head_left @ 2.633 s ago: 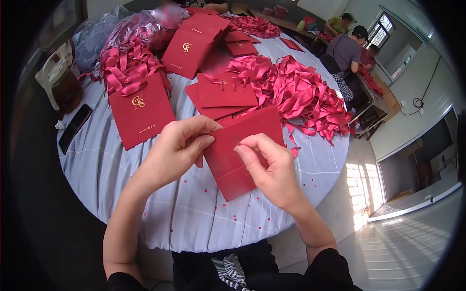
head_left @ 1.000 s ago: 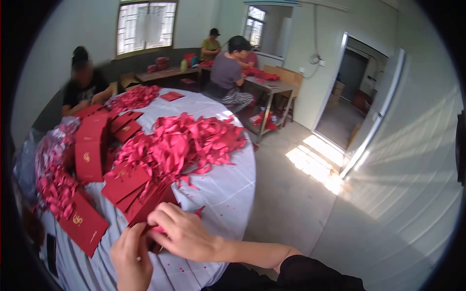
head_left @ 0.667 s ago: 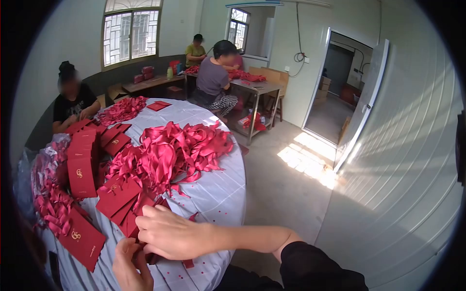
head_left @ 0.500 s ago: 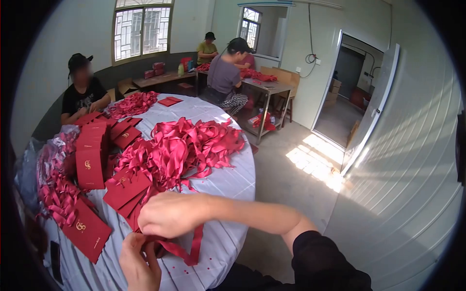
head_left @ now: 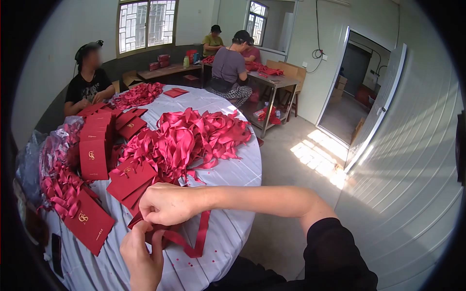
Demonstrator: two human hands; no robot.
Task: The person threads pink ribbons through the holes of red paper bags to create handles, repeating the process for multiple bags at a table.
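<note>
My left hand (head_left: 138, 254), at the table's near edge, pinches a red ribbon (head_left: 198, 245) between thumb and fingers. The fingers of my right hand (head_left: 167, 203) are curled closed just above, meeting the left fingertips at the ribbon; its grip is partly hidden. From the hands the ribbon loops out to the right over the cloth. Under them, mostly covered, is a dark red paper bag (head_left: 171, 228). Beside my right hand lies a fanned stack of red bags (head_left: 130, 182). A large heap of loose red ribbons (head_left: 187, 140) lies beyond.
More red bags with gold print (head_left: 93, 155) and a single one (head_left: 90, 223) lie at left, beside ribbons in clear plastic (head_left: 60, 155). A black phone-like object (head_left: 57, 254) rests near the left edge. A person (head_left: 90, 77) works across the round table (head_left: 233, 194); several people sit farther back.
The view has shifted slightly, so the table contents sit a little to the right and higher. Both hands stay together at the ribbon, and my right forearm lies more level.
</note>
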